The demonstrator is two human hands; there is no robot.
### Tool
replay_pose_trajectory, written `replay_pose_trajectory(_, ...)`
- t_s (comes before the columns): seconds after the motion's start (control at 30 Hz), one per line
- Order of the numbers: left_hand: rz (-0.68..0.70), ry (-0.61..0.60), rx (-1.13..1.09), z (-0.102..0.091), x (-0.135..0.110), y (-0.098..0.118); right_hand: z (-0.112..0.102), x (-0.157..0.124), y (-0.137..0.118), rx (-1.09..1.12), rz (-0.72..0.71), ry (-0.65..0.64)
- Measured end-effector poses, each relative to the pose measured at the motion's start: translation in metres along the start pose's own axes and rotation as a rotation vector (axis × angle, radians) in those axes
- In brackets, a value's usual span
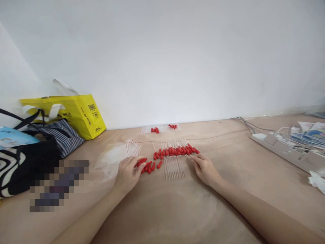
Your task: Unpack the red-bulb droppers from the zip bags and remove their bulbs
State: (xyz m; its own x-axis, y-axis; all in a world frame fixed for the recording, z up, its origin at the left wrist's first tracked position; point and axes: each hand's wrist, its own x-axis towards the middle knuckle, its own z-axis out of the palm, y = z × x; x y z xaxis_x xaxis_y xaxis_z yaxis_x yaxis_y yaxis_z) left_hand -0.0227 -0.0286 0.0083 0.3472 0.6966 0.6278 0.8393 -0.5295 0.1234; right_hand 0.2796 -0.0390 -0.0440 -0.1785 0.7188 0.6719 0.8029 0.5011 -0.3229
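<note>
Both hands are rested on the table [162,210], well apart: a red bulb [141,162] is pinched in the left hand [128,174], while the right hand [206,170] is set against the row of glass droppers [175,151], and whether one is gripped cannot be told. More loose bulbs [151,166] are scattered just beside the left hand, near clear bags [114,156].

Bright, even light; soft shadows; edges perhaps slightly stretched.

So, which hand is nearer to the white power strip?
Right. The right hand rests left of the power strip, by the row of droppers; the left hand is farther left, on loose red caps.
</note>
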Motion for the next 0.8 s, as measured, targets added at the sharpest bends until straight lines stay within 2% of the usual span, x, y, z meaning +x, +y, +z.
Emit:
replay_pose_trajectory(0.1,-0.219,-0.096,-0.002,0.002,0.016,-0.008,0.013,0.002,-0.002,-0.018,0.03,-0.008)
replay_pose_trajectory(0.17,-0.289,-0.182,0.025,0.004,0.027,-0.009,0.02,0.003,-0.004,-0.016,0.035,0.01)
replay_pose_trajectory(0.3,-0.304,-0.292,0.135,0.015,0.042,-0.004,0.028,0.005,-0.006,-0.009,0.03,0.01)
replay_pose_trajectory(0.5,-0.309,-0.29,0.203,0.025,0.048,0.001,0.028,0.007,-0.012,-0.017,0.044,-0.033)
replay_pose_trajectory(0.7,-0.331,-0.315,0.167,0.026,0.059,0.004,0.027,0.008,-0.018,0.028,0.046,-0.032)
replay_pose_trajectory(0.8,-0.303,-0.319,0.131,0.032,0.067,0.014,0.026,0.009,-0.019,0.07,0.051,-0.038)
